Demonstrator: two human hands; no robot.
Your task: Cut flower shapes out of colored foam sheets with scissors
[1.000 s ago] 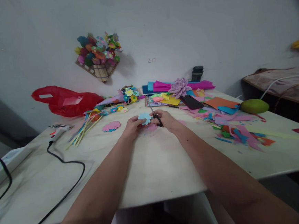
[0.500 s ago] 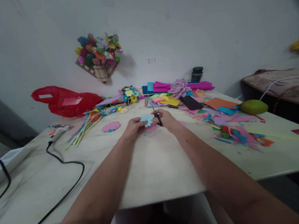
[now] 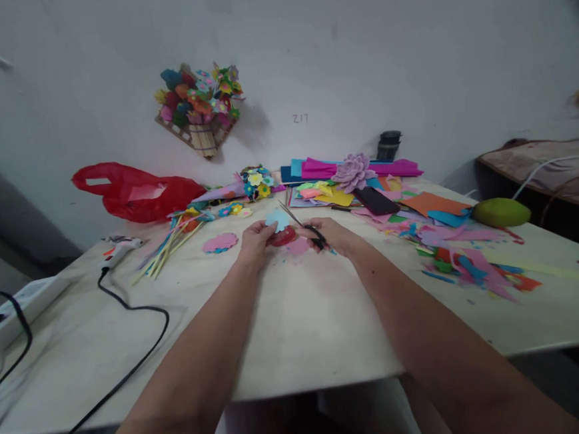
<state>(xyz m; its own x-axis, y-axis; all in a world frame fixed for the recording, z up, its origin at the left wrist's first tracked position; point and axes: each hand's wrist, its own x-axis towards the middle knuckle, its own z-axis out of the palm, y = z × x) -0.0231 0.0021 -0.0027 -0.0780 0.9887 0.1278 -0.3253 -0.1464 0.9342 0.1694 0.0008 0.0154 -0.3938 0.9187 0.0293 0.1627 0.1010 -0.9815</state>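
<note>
In the head view, my left hand (image 3: 255,242) pinches a light blue flower-shaped cutout (image 3: 276,221) with a scalloped edge. My right hand (image 3: 332,236) grips scissors (image 3: 316,236) by their black handles, blades angled up and left, a small gap from the cutout. Between the hands lies a red, roundish shiny thing (image 3: 283,236) whose kind I cannot make out. Pink scraps (image 3: 296,246) and tiny blue bits are on the table just below it. Left of my left hand rests a pink scalloped cutout (image 3: 220,242) with blue showing under its edge.
A glue gun (image 3: 118,252) with a black cord and a power strip (image 3: 21,312) are on the left. Behind lie a red plastic bag (image 3: 142,192), thin strips (image 3: 171,247) and small flowers. On the right are a black phone (image 3: 376,201), coloured scraps (image 3: 474,266) and a green mango-like fruit (image 3: 500,212).
The scissors have drawn away to the right from the blue cutout. My left hand has tilted the cutout up and slightly left, and the red thing now shows beneath. The whole view has shifted slightly.
</note>
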